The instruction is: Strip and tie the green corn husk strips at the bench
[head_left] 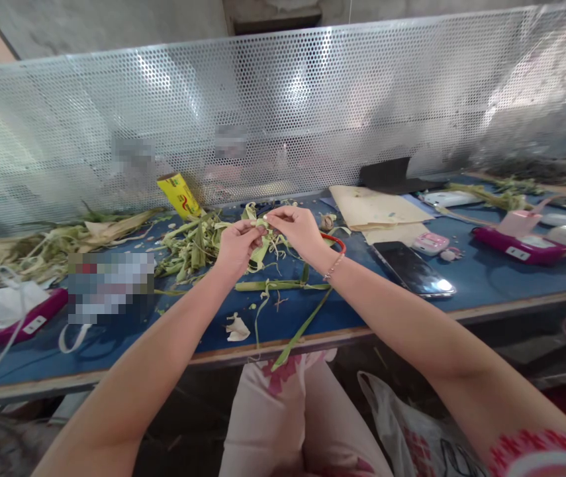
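Observation:
My left hand [235, 246] and my right hand [298, 230] meet above the blue table, fingertips pinched close together. Between them is a pale green leaf strip [259, 255], partly hidden by the fingers; its exact kind is hard to make out. A heap of cut green stalks and leaves [188, 248] lies just left of and behind my left hand. Beneath the hands a long green stalk [283, 285] rests on the table, and a narrow leaf [300, 331] hangs over the front edge. Beside my right wrist curves a red loop [338, 244], mostly hidden.
A yellow box [179, 196] leans by the perforated metal screen [283, 112]. On the right lie a black phone [412, 268], brown paper sheets [379, 207] and a magenta power strip [521, 245]. Another magenta power strip [24, 318] with cables is at the left. A dried petal-like scrap [237, 328] lies in front.

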Tool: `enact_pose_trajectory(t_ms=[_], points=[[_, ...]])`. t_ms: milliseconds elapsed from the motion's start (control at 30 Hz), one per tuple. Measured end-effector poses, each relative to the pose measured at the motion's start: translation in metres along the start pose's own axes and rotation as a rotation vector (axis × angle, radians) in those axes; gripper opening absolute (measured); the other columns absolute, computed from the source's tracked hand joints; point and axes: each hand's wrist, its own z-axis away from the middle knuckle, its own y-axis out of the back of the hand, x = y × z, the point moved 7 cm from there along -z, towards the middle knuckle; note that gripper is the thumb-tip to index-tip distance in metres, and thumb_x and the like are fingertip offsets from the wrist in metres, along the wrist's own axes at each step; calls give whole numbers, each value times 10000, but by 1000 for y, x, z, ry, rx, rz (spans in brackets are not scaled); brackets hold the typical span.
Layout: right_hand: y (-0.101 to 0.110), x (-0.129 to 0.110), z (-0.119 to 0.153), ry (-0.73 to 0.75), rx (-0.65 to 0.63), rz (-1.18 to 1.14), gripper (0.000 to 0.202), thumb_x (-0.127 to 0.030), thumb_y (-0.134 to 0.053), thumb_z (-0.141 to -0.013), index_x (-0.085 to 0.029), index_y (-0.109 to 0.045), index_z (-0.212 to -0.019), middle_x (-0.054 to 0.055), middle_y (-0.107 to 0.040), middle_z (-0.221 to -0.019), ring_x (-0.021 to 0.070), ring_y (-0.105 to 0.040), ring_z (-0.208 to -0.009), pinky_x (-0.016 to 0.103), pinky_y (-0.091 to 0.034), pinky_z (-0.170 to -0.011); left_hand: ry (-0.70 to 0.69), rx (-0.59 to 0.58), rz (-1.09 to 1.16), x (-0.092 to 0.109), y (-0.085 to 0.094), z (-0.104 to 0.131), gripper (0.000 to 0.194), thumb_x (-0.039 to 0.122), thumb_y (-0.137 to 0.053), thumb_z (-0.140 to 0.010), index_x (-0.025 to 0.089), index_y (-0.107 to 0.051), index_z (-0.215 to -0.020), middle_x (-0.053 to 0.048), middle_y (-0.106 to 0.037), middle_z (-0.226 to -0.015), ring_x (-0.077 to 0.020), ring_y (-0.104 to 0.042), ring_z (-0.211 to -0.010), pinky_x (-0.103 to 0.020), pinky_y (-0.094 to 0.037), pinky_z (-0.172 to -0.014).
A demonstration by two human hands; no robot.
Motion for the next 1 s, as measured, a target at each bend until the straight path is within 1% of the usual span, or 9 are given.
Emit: enact_pose_trajectory(t_ms=[233,433,633,733,867,1000], points=[[0,5,-2,-24,2,-97,157,-277,-599,-659,-140,-645,-720,35,-647,-686,103,-584,-623,266,-493,-634,-48,44,-46,2,3,1,153,161,-678,-507,130,-576,-617,16,-594,-515,-31,-438,-392,-178,-331,-422],[-2,4,-1,14,-25,-56,144,-278,-572,-687,-151,-628,-726,19,-625,-649,98,-571,-593,257,-482,-604,-68,14,-96,2,2,1,134,183,-681,-537,125,-591,-618,8,-588,-505,-33,-434,-401,-178,-323,-421],[-1,-4,1,25,-25,8,134,-262,-558,-698,-150,-627,-721,10,-613,-630,80,-523,-541,241,-443,-559,-49,31,-35,3,-2,5,135,143,-682,-520,127,-586,-614,6,-587,-501,-36,-444,-406,-178,-319,-424],[2,-5,-1,32,-27,9,150,-281,-578,-681,-144,-631,-710,5,-602,-630,74,-490,-537,235,-418,-541,5,-15,32,1,-5,5,108,141,-677,-533,121,-588,-589,5,-578,-486,-24,-417,-389,-174,-322,-418],[2,-5,-1,30,-44,-85,155,-288,-599,-668,-147,-621,-728,-9,-574,-621,66,-473,-550,221,-408,-541,105,-108,147,-4,-9,3,102,121,-673,-531,109,-572,-536,12,-544,-469,-7,-388,-387,-156,-310,-404],[-3,-3,-1,-24,-72,-163,116,-268,-584,-685,-157,-581,-716,-28,-533,-603,57,-459,-544,209,-417,-546,120,-131,173,-5,-9,2,105,109,-667,-544,110,-563,-544,13,-536,-468,-7,-395,-395,-148,-314,-401]])
